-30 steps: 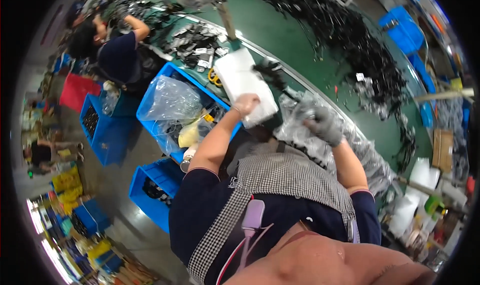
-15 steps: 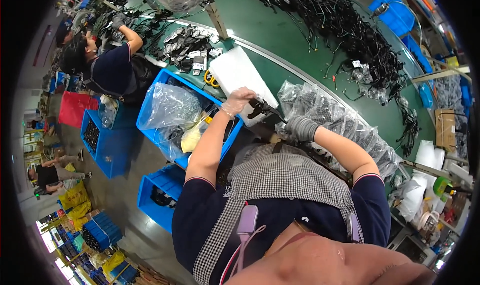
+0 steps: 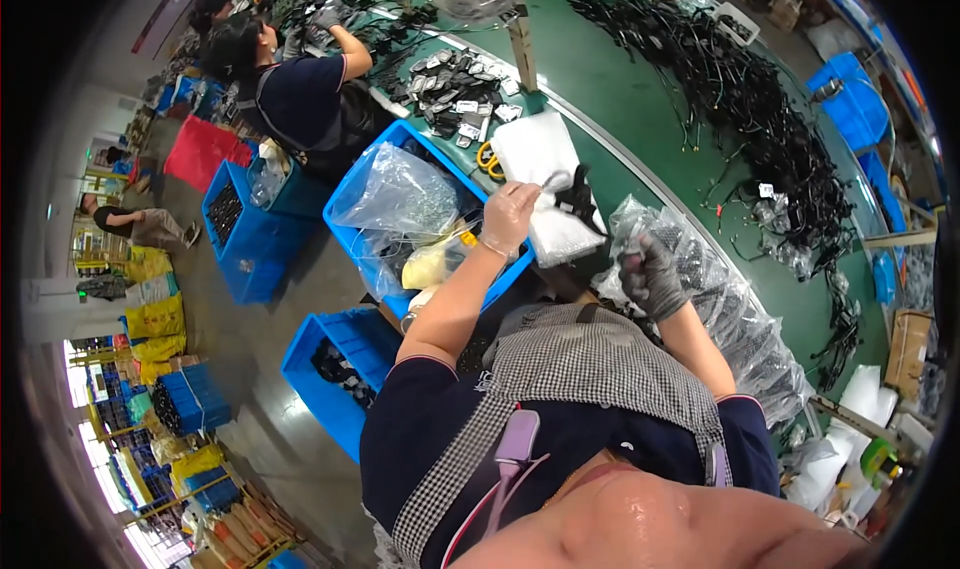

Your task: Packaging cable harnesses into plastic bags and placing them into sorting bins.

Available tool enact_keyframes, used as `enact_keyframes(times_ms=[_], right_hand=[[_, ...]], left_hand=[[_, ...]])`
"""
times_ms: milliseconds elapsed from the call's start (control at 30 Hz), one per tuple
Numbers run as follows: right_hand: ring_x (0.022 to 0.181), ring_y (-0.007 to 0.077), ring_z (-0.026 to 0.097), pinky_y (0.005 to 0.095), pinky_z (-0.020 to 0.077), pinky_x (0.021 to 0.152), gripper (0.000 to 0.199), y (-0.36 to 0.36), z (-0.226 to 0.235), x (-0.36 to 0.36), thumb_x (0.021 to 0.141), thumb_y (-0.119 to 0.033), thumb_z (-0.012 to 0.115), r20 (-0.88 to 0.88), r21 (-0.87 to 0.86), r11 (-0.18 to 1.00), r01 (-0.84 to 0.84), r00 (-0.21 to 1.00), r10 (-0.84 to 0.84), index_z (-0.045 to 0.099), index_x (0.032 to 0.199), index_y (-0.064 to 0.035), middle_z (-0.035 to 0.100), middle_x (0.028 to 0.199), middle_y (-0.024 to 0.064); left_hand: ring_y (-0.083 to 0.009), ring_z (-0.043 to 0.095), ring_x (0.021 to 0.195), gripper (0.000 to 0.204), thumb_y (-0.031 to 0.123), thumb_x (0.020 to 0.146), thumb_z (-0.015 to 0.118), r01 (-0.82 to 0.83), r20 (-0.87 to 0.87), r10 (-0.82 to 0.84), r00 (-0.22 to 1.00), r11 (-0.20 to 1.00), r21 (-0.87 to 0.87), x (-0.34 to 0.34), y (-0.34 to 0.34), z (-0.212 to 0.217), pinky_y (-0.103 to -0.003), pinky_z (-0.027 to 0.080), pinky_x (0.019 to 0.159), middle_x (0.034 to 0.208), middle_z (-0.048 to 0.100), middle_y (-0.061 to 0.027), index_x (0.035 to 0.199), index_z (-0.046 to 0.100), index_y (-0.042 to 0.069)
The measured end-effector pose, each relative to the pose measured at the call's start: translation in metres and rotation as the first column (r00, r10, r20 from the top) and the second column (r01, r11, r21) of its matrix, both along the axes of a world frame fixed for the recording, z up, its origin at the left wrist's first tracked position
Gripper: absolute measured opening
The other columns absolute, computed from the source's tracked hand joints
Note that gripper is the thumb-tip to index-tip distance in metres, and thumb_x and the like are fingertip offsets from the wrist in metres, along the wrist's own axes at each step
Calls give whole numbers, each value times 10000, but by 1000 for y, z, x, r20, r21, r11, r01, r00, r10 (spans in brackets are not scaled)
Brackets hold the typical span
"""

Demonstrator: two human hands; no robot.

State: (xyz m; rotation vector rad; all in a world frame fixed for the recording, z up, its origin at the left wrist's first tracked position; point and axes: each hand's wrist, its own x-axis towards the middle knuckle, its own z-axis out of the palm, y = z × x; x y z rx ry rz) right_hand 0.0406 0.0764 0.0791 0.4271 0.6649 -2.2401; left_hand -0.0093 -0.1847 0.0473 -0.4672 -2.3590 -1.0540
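My left hand [image 3: 510, 215], in a thin clear glove, has its fingers closed on the edge of a white foam sheet [image 3: 541, 145]. That sheet tops a white stack at the near edge of the green table. A black cable part [image 3: 577, 200] lies on the white stack, just right of my left fingers. My right hand [image 3: 654, 281], in a grey glove with a dark palm, is raised apart from the part, palm turned up. Its fingers are loosely bent and apart, with nothing visible in them. Clear bubble-wrap bags [image 3: 700, 299] lie beside and beneath it.
Yellow-handled scissors [image 3: 489, 160] lie left of the stack. A blue crate [image 3: 345, 184] with plastic bags stands at my left, another blue crate [image 3: 318, 369] below. Black cables [image 3: 730, 99] pile across the table [image 3: 610, 99]. A co-worker [image 3: 300, 99] works at far left.
The black part has left my hands and now lies on the white stack. My left hand has moved onto the white sheet; my right hand has drawn back and turned over. The view has shifted.
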Motion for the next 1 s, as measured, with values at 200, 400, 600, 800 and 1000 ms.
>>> enact_keyframes(times_ms=[200, 400, 600, 800, 1000], right_hand=[[351, 81, 314, 242, 223, 300, 329, 0, 12, -7, 796, -407, 583, -757, 489, 832, 260, 601, 257, 521, 692, -102, 425, 540, -44], [494, 163, 479, 330, 411, 501, 283, 13, 29, 1, 767, -270, 620, -378, 911, 325, 254, 200, 904, 597, 701, 4, 519, 530, 77], [551, 121, 501, 300, 417, 529, 312, 30, 37, 11, 791, -316, 623, -568, 788, 592, 170, 572, 592, 616, 797, -4, 560, 596, 40], [575, 115, 527, 289, 430, 549, 337, 19, 38, 18, 773, -342, 643, -640, 604, 773, 195, 696, 325, 626, 810, -8, 565, 597, 37], [499, 112, 452, 291, 384, 484, 323, 16, 42, 13, 770, -300, 639, -506, 849, 491, 193, 563, 654, 600, 724, 18, 510, 526, 61]], left_hand=[[-73, 501, 582, 163, 116, 855, 553, -354, 453, -17, 892, 596, 720, -17, 42, 4, -218, 413, 534, 674, 574, -14, 845, 606, -38], [-72, 480, 593, 87, 56, 824, 575, -149, 369, -146, 918, 736, 660, -43, 40, 24, -206, 402, 551, 651, 534, 6, 849, 606, -21], [-285, 556, 665, 138, -41, 734, 535, 344, -136, -393, 910, 895, -286, -30, 33, 69, -338, 452, 589, 721, 579, -93, 815, 606, 46], [-270, 553, 677, 184, -52, 663, 568, 94, -321, -172, 931, 965, -243, -33, 33, 66, -348, 448, 618, 734, 564, -86, 824, 589, 34], [-290, 545, 699, 214, -92, 674, 536, -119, -362, 86, 928, 990, -71, -48, 40, 62, -352, 440, 632, 743, 563, -122, 850, 602, 11]])
